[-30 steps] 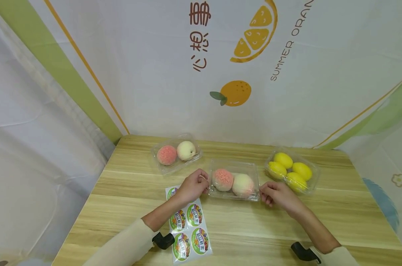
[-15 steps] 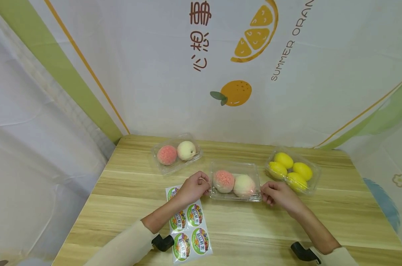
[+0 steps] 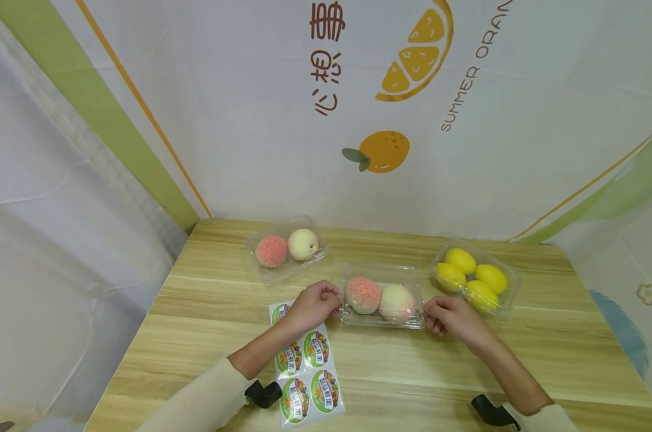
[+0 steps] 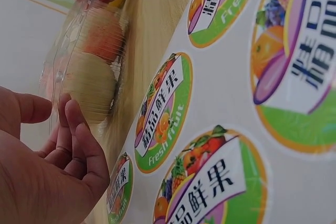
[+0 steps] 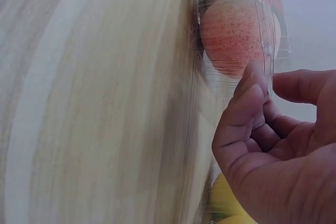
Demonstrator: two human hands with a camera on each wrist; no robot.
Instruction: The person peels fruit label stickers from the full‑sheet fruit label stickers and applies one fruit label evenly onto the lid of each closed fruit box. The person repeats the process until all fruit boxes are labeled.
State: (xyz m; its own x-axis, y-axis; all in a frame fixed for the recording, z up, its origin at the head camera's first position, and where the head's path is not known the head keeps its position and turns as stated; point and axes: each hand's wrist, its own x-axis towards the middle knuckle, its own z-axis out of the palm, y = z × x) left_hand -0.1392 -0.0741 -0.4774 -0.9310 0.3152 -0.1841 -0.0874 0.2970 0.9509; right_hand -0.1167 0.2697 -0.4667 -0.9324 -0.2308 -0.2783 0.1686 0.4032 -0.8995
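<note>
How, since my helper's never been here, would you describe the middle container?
On the wooden table, look between the leftmost peach box and the lemon box. The clear container there holds two peaches; it alone is pinched, by the left grip and right grip.

On the counter [image 3: 401, 378]: peach container [image 3: 277, 273] toward far left corner; lemon container [image 3: 513, 288] toward far right corner. Middle container [image 3: 382, 272], two peaches [image 3: 364, 294] inside, between left hand [image 3: 316, 302] and right hand [image 3: 454, 318], nearer the front edge. Sticker sheet [image 3: 307, 375] left-front of it, partly beneath left forearm [image 3: 266, 347].
</note>
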